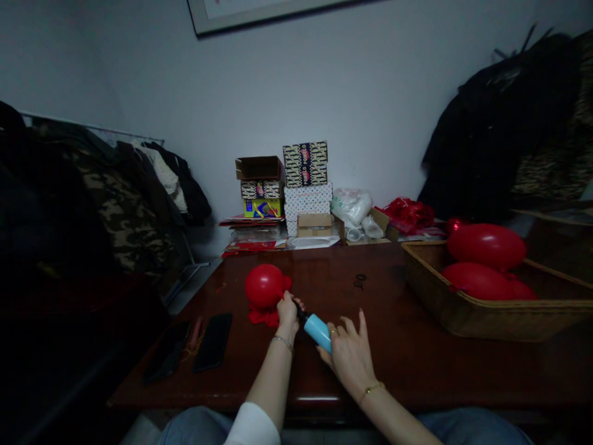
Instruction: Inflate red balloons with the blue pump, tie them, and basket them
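My left hand (pixel 287 313) is pinched around the neck of a small, partly blown-up red balloon (pixel 264 286), holding it on the black nozzle of a light blue hand pump (pixel 317 329). My right hand (pixel 350 353) grips the pump's rear end, with some fingers lifted and spread. A pile of flat red balloons (pixel 263 317) lies on the dark wooden table (pixel 370 296) just under the inflated one.
A wicker basket (pixel 486 315) at the right holds several blown-up red balloons (pixel 485 246). Two dark phones (pixel 212 341) lie at the left front. Stacked boxes (pixel 304 185), bags and red packets line the far edge by the wall. Clothes hang on both sides.
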Demonstrator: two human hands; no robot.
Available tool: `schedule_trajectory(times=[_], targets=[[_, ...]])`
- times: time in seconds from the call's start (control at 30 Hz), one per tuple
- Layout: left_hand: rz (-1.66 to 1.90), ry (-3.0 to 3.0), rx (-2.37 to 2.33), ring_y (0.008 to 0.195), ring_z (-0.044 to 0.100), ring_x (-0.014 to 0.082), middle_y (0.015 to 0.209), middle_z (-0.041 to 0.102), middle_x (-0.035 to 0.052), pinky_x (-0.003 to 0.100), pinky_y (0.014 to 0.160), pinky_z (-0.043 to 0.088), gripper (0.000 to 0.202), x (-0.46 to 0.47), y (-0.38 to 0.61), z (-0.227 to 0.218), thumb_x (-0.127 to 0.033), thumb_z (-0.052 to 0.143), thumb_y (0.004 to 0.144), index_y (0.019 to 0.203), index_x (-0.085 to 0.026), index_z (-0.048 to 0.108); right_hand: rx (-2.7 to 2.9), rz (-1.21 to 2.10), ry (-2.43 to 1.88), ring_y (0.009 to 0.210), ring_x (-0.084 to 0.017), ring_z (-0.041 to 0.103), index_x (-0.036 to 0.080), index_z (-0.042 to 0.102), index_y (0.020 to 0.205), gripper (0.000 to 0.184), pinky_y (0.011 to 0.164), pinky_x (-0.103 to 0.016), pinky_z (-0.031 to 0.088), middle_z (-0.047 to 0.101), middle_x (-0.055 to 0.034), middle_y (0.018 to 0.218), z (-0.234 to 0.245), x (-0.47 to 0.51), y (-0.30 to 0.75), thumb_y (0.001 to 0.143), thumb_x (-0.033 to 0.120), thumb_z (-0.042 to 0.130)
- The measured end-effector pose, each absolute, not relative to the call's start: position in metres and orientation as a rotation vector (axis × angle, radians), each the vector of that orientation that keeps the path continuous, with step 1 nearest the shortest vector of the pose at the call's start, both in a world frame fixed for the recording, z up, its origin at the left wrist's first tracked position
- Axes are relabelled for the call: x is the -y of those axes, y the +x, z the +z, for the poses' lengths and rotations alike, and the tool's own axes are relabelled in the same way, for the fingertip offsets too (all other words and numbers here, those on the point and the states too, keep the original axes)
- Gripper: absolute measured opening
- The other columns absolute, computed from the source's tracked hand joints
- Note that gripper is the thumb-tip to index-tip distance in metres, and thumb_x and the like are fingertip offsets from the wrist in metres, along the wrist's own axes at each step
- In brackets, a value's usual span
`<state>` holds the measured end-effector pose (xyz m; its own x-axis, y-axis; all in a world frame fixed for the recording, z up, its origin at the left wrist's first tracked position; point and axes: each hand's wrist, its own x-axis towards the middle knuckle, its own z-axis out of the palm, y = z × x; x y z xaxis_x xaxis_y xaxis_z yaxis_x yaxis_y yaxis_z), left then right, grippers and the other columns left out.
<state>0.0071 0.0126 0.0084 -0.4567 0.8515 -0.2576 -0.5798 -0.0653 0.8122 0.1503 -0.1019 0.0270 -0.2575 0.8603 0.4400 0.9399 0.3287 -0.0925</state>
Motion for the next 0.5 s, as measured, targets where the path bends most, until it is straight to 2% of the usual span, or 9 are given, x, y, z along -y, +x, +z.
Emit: schedule_trajectory(times=[0.2,0.5], targets=[[1.766,0.378,-1.121,0.032,0.041,0.0085,0.043,0.043,-0.0053,0.019,0.035,0.032,0.021,-0.018,-0.014,0.014,-0.027,0.043,0.088,0.069,-0.018,0.041,2.187,-0.246,-1.569,0.105,-0.028,0.053,0.016,0.063,0.107,0.042,0.11,-0.053,0.003,0.069,-0.009,0.087,0.023,0.117,0.169,0.079,0.047,0.054],[1.776,0.358,-1.124,0.032,0.041,0.0083,0.044,0.043,-0.0059,0.018,0.035,0.031,0.023,-0.019,-0.022,0.014,-0.031,0.046,0.087,0.069,-0.019,0.041,2.155,-0.201,-1.57,0.107,-0.028,0.053,0.017,0.063,0.108,0.042,0.112,-0.053,0.003,0.07,-0.0083,0.09,0.014,0.132,0.185,0.079,0.047,0.054]])
